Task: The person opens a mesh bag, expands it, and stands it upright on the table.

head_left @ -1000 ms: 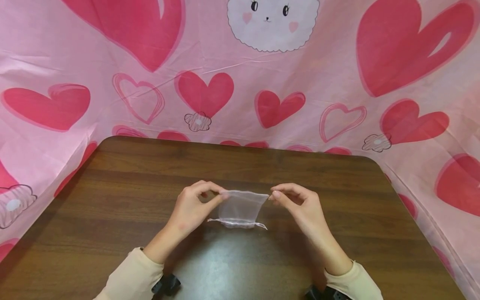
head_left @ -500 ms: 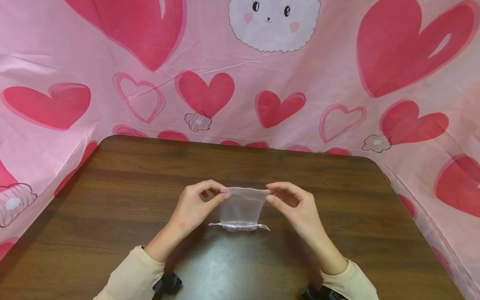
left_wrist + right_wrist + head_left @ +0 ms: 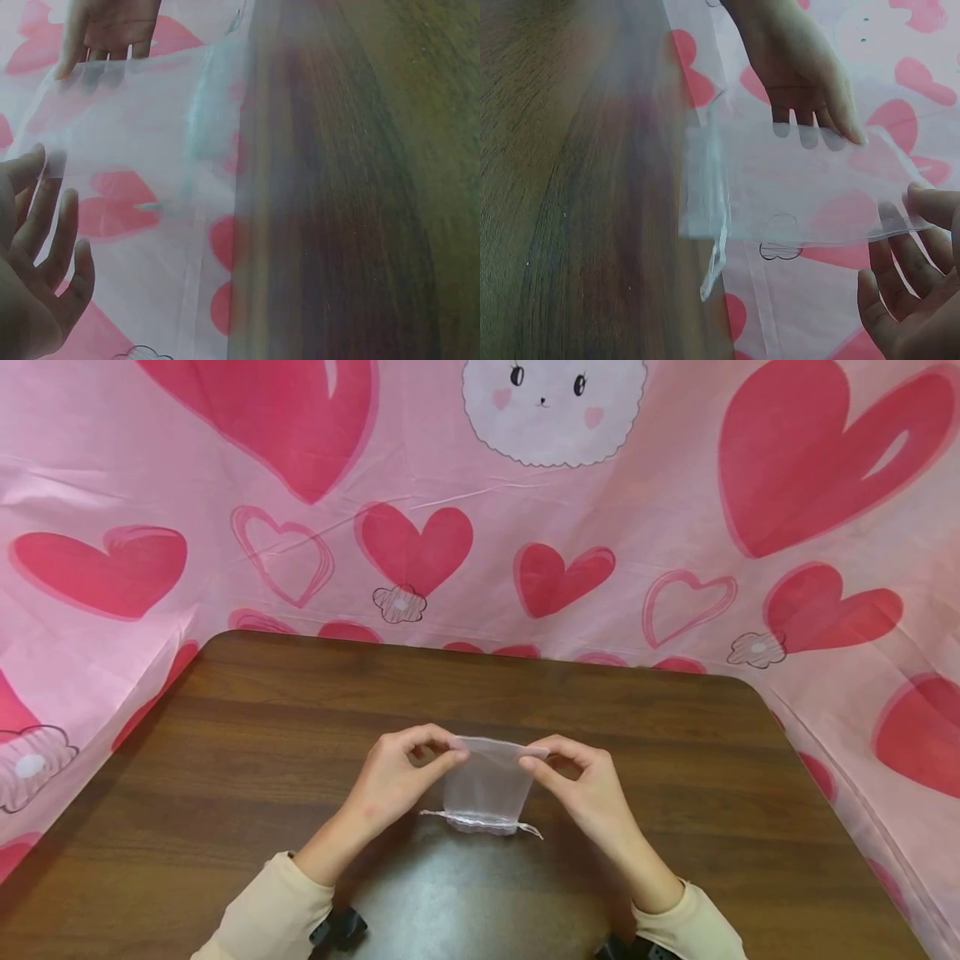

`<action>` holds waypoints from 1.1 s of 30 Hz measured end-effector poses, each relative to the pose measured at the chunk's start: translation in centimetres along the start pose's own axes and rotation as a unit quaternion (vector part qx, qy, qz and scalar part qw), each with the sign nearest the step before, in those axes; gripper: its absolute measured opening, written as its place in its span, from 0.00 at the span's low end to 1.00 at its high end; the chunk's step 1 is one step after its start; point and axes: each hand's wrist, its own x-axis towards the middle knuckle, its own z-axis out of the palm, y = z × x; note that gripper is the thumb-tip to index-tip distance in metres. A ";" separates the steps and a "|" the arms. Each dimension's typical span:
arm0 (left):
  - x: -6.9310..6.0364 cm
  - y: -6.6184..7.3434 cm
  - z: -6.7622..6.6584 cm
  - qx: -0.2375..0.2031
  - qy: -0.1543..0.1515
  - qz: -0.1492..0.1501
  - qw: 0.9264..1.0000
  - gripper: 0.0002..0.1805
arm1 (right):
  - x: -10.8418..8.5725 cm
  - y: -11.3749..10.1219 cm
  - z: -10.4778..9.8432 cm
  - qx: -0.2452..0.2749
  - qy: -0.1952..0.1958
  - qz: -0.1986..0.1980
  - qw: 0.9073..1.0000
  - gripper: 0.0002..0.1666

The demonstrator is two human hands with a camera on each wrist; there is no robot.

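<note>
Between both hands hangs a small sheer white drawstring pouch [image 3: 487, 785], its gathered drawstring end down and the plain edge up. My left hand [image 3: 399, 770] pinches the upper left corner between thumb and forefinger. The upper right corner is pinched the same way by my right hand [image 3: 588, 781]. In the left wrist view the see-through pouch [image 3: 135, 120] stretches between the two hands. A looped drawstring [image 3: 716, 259] dangles from the pouch's gathered end in the right wrist view. Nothing can be seen inside the pouch.
A dark brown wooden table [image 3: 315, 693] lies beneath the hands. Behind it and at the sides hangs a pink cloth [image 3: 495, 510] printed with red hearts. Dark wrist devices [image 3: 339, 929] sit at the cuffs of the light sleeves [image 3: 266, 910].
My right hand has moved left onto the pouch's upper right corner, its thumb now over the front. The pouch has shifted slightly right and down. My left hand keeps its pinch.
</note>
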 end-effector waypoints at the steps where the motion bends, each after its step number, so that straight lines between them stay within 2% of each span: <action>1: 0.0 0.0 0.0 0.004 -0.005 -0.004 1.000 0.05 | 0.0 0.0 0.0 0.001 0.001 0.000 1.000 0.05; 4: -0.1 0.1 0.0 0.013 -0.022 -0.016 1.000 0.07 | 0.1 0.0 0.2 -0.002 0.004 0.000 1.000 0.04; 7: -0.2 0.2 0.1 0.018 -0.032 -0.015 0.999 0.08 | 0.1 0.1 0.4 -0.004 0.004 0.002 1.000 0.04; 12: -0.2 0.3 0.4 0.026 -0.023 0.000 0.999 0.05 | 0.1 0.2 0.5 -0.016 -0.009 0.012 1.000 0.06; 16: -0.1 0.5 0.7 0.013 -0.018 -0.003 1.000 0.04 | 0.1 0.1 0.6 -0.022 -0.020 0.021 0.999 0.06; 20: 0.0 0.6 0.8 -0.004 -0.023 -0.013 1.000 0.04 | 0.1 0.1 0.8 -0.022 -0.010 0.017 1.000 0.04; 25: 0.0 0.6 0.9 -0.014 -0.030 -0.008 0.999 0.04 | 0.1 0.2 0.8 -0.018 0.005 0.012 1.000 0.05; 33: -0.1 0.8 0.8 -0.001 -0.047 -0.015 0.999 0.07 | 0.3 0.3 0.9 -0.023 0.007 0.008 1.000 0.05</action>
